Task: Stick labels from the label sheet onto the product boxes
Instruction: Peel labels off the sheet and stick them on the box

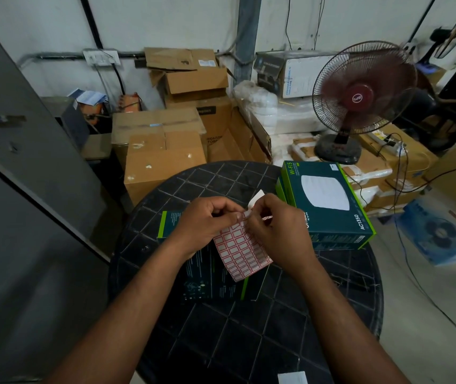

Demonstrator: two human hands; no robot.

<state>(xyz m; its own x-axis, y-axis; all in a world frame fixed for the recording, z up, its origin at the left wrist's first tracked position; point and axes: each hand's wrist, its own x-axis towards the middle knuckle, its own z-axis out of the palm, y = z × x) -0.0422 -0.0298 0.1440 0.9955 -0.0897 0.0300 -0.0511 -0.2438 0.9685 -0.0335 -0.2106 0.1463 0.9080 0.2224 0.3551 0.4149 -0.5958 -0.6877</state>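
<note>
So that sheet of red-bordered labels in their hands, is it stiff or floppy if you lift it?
Probably floppy: the label sheet is thin, and its top corner bends where both hands pinch it. Likely very light, since the left hand and right hand hold it by fingertips alone. It hangs over a dark box, so a draught might lift it.

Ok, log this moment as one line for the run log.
stage: peeling label | left hand: holds sheet | right hand: pinches label at sheet top | box: under sheet | second box: right, untouched
</note>
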